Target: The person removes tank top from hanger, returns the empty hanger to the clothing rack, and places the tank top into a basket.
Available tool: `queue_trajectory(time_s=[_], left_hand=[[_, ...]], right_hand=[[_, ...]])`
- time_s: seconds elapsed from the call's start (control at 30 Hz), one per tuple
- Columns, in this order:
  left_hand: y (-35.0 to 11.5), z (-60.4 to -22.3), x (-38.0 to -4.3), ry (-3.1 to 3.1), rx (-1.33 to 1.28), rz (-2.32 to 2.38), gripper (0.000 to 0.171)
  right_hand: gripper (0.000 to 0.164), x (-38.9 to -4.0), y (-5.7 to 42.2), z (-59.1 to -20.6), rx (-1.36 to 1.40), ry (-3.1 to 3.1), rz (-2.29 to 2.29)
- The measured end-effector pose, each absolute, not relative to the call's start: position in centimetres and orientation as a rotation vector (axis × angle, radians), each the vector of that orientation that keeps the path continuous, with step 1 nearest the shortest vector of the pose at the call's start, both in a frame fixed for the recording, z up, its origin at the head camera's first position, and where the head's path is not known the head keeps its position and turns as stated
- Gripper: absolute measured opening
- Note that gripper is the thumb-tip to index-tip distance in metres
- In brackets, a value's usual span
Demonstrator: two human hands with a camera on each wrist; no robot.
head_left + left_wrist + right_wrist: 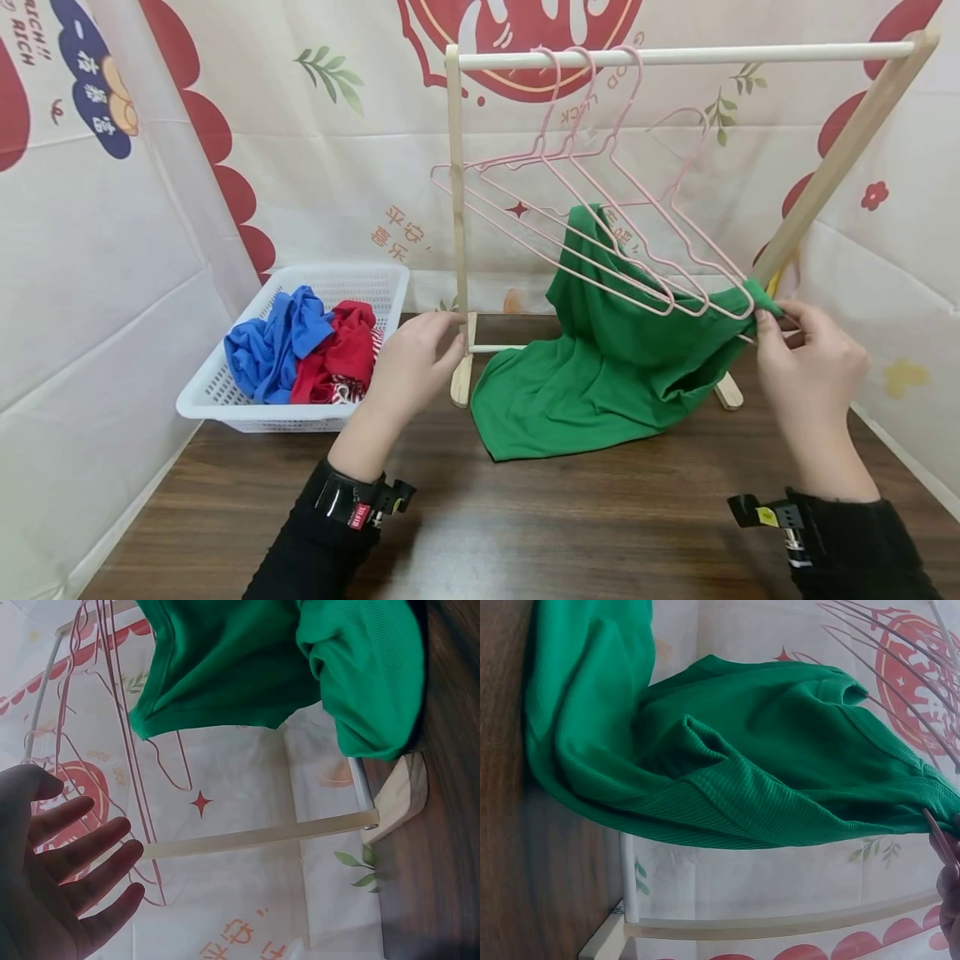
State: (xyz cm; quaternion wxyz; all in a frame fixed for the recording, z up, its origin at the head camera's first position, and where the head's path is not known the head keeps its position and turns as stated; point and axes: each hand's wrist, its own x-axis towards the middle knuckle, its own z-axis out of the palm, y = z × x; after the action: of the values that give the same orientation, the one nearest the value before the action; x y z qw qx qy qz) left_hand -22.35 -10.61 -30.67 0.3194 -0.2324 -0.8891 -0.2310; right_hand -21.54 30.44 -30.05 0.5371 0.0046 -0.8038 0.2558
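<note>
A green top [607, 358] hangs slanted from a pink clothes hanger [693, 162], its lower part spread on the table. That hanger's hook stands below the rail, off it. At the top's right shoulder, my right hand [813, 358] pinches the cloth by the hanger's end; in the right wrist view the pink hanger end [939, 836] pokes out of the cloth beside the fingers [951, 881]. My left hand [412, 358] is held up near the rack's left post, holding nothing. In the left wrist view its fingers [97, 862] are spread, below the green cloth.
Several pink hangers [573, 150] hang on the white rail [675, 56] of a wooden rack [456, 192], in front of the green top. At left, a white basket [202, 404] holds blue cloth [273, 346], red cloth [337, 350] and striped cloth. Printed fabric walls enclose the brown table [525, 533].
</note>
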Motion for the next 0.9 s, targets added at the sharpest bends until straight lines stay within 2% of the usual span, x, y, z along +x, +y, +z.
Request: queue_trajectory(time_s=[0.53, 0.9], left_hand=[[-10.9, -31.2, -23.0, -2.427, -0.557, -0.603, 0.021], [-11.1, -31.7, -23.4, -2.475, -0.517, -0.704, 0.024]], right_hand=[[0.023, -20.7, 31.7, -30.5, -0.086, -2.127, 0.770], [0.031, -20.4, 32.4, -30.9, -0.110, -2.326, 0.981]])
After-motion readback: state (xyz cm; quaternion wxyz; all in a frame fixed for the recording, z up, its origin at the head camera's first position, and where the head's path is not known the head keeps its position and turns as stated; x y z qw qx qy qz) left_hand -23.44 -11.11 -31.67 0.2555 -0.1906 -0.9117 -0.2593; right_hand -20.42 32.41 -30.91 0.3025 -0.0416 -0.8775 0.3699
